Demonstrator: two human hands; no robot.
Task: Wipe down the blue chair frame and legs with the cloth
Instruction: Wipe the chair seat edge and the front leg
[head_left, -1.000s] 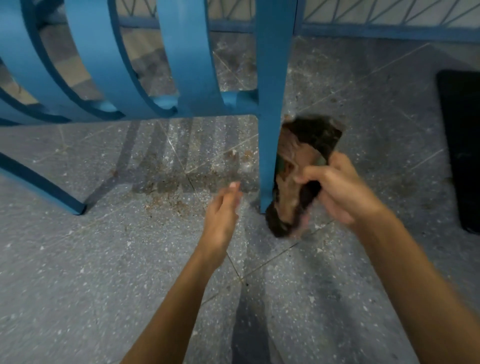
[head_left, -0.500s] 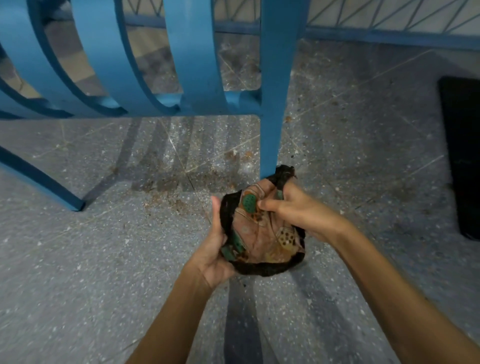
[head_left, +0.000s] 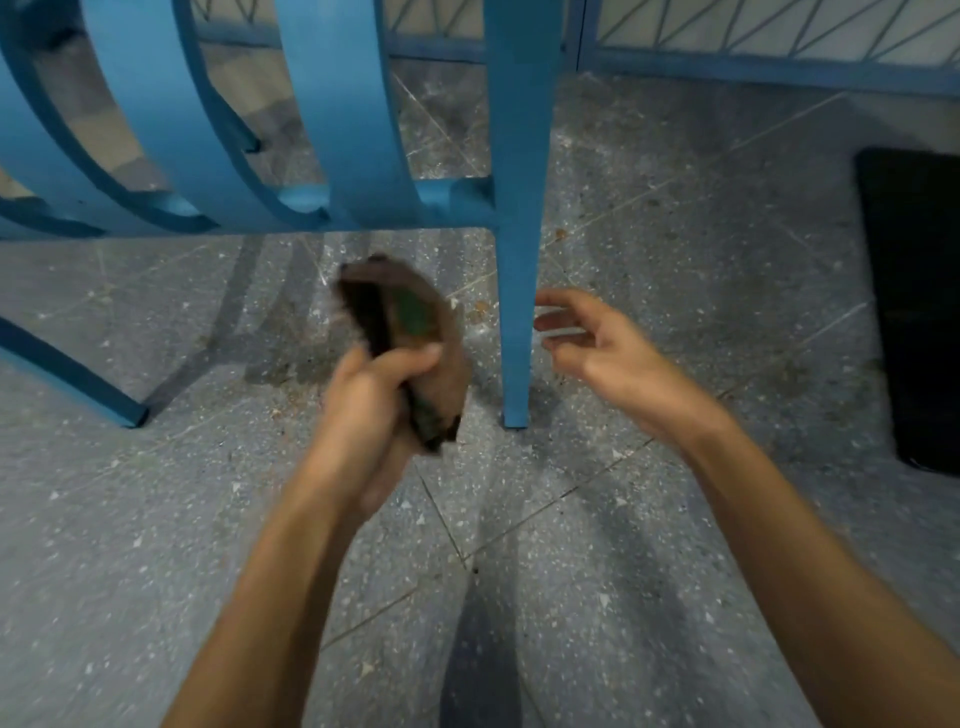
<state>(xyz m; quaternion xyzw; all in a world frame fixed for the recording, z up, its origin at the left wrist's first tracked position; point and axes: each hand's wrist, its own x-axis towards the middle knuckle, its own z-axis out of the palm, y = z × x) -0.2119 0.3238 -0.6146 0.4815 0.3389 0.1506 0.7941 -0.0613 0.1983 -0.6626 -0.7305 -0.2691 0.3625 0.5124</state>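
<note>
Now the left hand (head_left: 369, 400) grips the cloth (head_left: 410, 343) left of the chair leg (head_left: 514, 291); the right hand (head_left: 597, 348), fingers spread and empty, sits just right of it. Bunched cloth may skip the leg's far side.

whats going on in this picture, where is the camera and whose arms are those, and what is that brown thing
The camera is worn on a person's head and looks down, so the two bare arms are that person's own. There is no machine. The left hand grips a bunched brown cloth with green patches; it is blurred. The right hand is open and empty, its fingers close beside the straight blue chair leg. That leg belongs to a blue chair frame with curved slats, standing on a speckled grey floor. There are brown crumbs of dirt on the floor near the leg. A dark mat lies at the right edge.
</note>
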